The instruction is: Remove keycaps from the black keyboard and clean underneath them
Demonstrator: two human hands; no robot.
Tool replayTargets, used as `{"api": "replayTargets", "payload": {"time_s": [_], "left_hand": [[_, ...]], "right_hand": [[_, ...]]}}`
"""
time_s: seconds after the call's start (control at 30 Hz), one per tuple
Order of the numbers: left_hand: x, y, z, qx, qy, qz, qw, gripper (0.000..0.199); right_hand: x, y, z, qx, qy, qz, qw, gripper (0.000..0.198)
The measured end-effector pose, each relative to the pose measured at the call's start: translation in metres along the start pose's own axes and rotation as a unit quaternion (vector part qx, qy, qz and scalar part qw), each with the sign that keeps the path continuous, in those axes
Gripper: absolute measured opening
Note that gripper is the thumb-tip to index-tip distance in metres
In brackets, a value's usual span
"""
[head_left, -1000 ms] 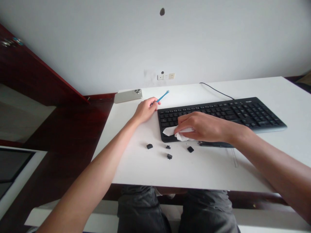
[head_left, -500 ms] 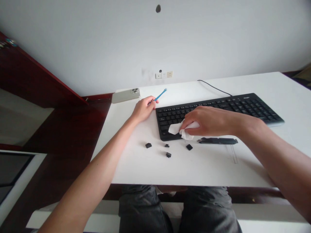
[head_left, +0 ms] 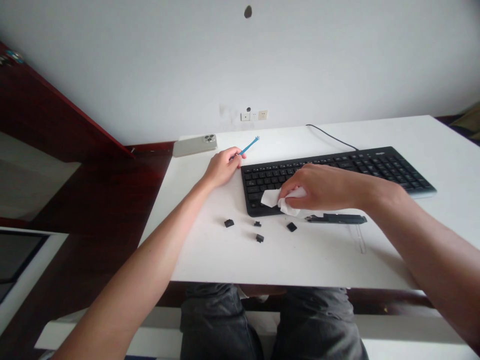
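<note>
A black keyboard (head_left: 264, 181) lies on the white table. My right hand (head_left: 313, 187) is closed on a crumpled white tissue (head_left: 270, 198), which rests on the keyboard's lower left keys. Beside the keyboard's upper left corner, my left hand (head_left: 223, 167) pinches a thin blue stick (head_left: 249, 145) with a splayed, finger-like tip pointing up and away. Several loose black keycaps (head_left: 291, 227) lie in front of the keyboard. Just below my right hand is the long black spacebar (head_left: 339, 218), with a thin clear or metal wire piece (head_left: 361, 239) near it.
A phone (head_left: 195, 145) lies face down at the table's back left. The keyboard's cable (head_left: 332, 136) runs to the back edge, by the wall with sockets (head_left: 254, 116). The white table's front edge (head_left: 262, 284) is just above my knees.
My view has shifted slightly. Both hands stay almost where they were, still holding the tissue and the blue stick. The keycaps have not moved on the table.
</note>
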State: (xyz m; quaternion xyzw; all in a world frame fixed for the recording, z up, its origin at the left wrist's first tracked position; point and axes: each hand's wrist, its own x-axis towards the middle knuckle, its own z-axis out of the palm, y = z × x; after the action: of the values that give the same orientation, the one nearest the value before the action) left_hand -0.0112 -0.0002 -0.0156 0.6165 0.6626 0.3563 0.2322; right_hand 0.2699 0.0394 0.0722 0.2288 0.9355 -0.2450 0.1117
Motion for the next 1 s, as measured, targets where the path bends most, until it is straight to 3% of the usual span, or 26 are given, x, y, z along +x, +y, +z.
{"api": "replayTargets", "payload": {"time_s": [0.13, 0.23, 0.33, 0.43, 0.57, 0.67, 0.77, 0.83, 1.0], "left_hand": [[-0.001, 0.000, 0.000, 0.007, 0.002, 0.004, 1.000, 0.026], [-0.001, 0.001, 0.000, 0.006, -0.002, 0.011, 1.000, 0.026], [-0.001, 0.002, -0.001, 0.011, 0.001, 0.011, 1.000, 0.026], [-0.001, 0.003, 0.000, 0.014, 0.008, 0.005, 1.000, 0.025], [-0.001, 0.001, 0.001, -0.007, 0.015, -0.004, 1.000, 0.024], [-0.001, 0.000, 0.002, -0.016, 0.020, 0.001, 1.000, 0.024], [-0.001, -0.001, 0.002, -0.018, 0.021, -0.002, 1.000, 0.023], [-0.002, 0.000, 0.003, -0.018, 0.024, -0.008, 1.000, 0.023], [-0.002, 0.001, 0.003, -0.014, 0.031, -0.011, 0.999, 0.025]], "right_hand": [[0.001, -0.002, 0.003, -0.004, 0.020, -0.003, 1.000, 0.028], [0.000, 0.012, 0.002, -0.055, 0.067, 0.031, 0.996, 0.025], [-0.001, 0.035, -0.004, -0.098, 0.136, 0.060, 0.984, 0.025], [0.000, 0.057, -0.011, -0.095, 0.235, 0.030, 0.967, 0.026], [0.002, 0.069, -0.012, -0.079, 0.323, 0.048, 0.942, 0.030], [-0.001, 0.070, -0.012, -0.066, 0.280, 0.066, 0.955, 0.028], [-0.006, 0.067, -0.014, -0.054, 0.165, 0.021, 0.985, 0.037], [-0.008, 0.064, -0.015, -0.049, 0.123, -0.004, 0.991, 0.041], [-0.001, 0.062, -0.007, -0.021, 0.182, 0.025, 0.983, 0.031]]}}
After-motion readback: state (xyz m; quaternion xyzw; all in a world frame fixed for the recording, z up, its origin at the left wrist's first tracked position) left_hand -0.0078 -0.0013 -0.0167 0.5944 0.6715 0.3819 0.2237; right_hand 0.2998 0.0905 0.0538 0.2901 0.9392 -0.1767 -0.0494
